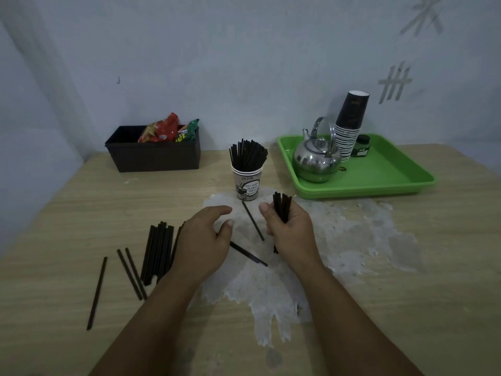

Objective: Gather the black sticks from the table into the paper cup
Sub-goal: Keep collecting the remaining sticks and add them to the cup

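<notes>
A light wood-grain table [406, 294] carries a worn whitish patch [271, 289] across its middle. On it stand a printed paper cup [248, 185] packed with black sticks, a black bin [154, 156] at the back left and a green tray [385, 172] at the back right. Loose black sticks lie flat: a bundle [158, 251], 3 apart at left [97, 293], and 2 on the patch [252, 220].
</notes>
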### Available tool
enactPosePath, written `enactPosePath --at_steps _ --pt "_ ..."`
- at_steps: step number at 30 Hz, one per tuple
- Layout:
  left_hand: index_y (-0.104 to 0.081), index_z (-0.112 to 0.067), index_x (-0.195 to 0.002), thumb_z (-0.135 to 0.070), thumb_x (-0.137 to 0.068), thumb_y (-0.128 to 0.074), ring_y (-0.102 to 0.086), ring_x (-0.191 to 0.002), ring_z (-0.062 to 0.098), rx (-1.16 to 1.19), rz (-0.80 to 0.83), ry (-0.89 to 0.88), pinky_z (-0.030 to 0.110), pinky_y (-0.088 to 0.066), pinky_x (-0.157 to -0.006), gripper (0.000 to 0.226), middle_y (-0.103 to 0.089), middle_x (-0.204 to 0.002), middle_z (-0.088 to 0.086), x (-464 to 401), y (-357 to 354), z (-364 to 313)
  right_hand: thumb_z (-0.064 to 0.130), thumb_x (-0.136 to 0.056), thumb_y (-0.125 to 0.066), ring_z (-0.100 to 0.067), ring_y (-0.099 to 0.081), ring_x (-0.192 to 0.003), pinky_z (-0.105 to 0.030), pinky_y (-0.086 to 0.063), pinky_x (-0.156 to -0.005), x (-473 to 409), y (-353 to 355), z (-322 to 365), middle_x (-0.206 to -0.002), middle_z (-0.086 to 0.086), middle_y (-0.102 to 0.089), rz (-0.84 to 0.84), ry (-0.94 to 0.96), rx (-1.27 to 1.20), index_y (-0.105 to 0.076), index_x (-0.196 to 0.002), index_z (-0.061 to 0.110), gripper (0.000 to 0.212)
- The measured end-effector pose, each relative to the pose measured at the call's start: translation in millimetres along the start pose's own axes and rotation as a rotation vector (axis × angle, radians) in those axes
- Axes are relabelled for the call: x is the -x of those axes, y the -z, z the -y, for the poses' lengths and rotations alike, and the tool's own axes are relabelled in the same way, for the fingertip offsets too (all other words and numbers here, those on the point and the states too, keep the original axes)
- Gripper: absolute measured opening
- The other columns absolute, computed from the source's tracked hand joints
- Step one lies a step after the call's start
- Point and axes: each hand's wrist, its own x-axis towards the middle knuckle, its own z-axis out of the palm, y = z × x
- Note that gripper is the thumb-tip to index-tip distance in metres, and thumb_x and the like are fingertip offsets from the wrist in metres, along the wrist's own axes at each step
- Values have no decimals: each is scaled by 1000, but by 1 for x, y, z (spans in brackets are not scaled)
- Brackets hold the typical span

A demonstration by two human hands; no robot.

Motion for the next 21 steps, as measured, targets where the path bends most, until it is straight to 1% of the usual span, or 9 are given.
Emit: enactPosePath --at_steps 1,3,5,7,9,11,14,18,21 --pt "-65 -18 -117 -21 -90 -60 -58 -110 15 -8 7 -6 35 -46 -93 28 -65 -118 -1 -1 -1 0 38 -86 -70 -12 -55 -56 -33 -52 -60 0 0 1 -60 0 -56 -12 3 -5 -63 -80 16 24" --pt "-64 -18 -118 -21 -91 -59 -57 -111 15 -22 25 -22 34 -45 -95 28 -65 -118 -1 -5 -2 0 37 -88 -67 -13 -56 -52 -25 -50 -54 -2 2 2 -60 -2 -55 -56 13 -41 -62 -82 16 22" --pt "-64 -19 -119 -20 -91 -58 -57 -110 15 -68 51 -41 29 -42 -94 28 -66 -118 -2 -11 -5 -1 35 -88 -67 -11 -57 -53 -22 -51 -56 -5 4 0 -61 1 -58 -60 -18 -82 -61 -83 15 21" --pt "-64 -19 -119 -18 -91 -56 -56 -108 18 -148 86 -72 28 -40 -91 29 -66 -116 -1 -19 -11 0 39 -89 -66 -10 -56 -54 -29 -51 -58 -7 3 -5 -60 5 -58 -30 -58 -49 -60 -79 18 24" --pt "-64 -20 -119 -12 -90 -55 -53 -106 23 -225 123 -122 32 -42 -89 31 -65 -116 2 -29 -18 3 46 -90 -61 -11 -51 -51 -32 -45 -54 -9 3 -11 -58 4 -55 -39 -65 36 -56 -72 22 31" --pt "-60 -23 -125 -8 -89 -54 -49 -106 26 -324 196 -181 38 -45 -87 39 -61 -120 5 -39 -26 6 52 -90 -57 -14 -46 -52 -32 -39 -52 -12 6 -14 -59 -2 -49 -67 -65 40 -55 -73 18 39" --pt "-52 -33 -132 -11 -91 -50 -44 -109 27 -494 346 -262 39 -42 -84 47 -50 -127 5 -51 -31 9 61 -84 -56 -17 -42 -53 -36 -37 -54 -16 10 -18 -60 -4 -46 -109 -95 -20 -57 -81 8 53" --pt "-69 -31 -110 -24 -88 -61 -46 -110 27 -519 343 -319 37 -40 -81 25 -53 -124 5 -62 -23 10 66 -78 -56 -18 -39 -52 -35 -35 -55 -20 12 -20 -58 -2 -43 -142 -149 -74 -55 -83 5 61" --pt "-73 -27 -90 -26 -82 -68 -48 -101 25 -515 328 -380 35 -37 -74 10 -58 -113 2 -63 -17 15 68 -76 -55 -18 -39 -54 -36 -34 -56 -22 12 -21 -61 -5 -42 -145 -157 -72 -55 -84 4 65"
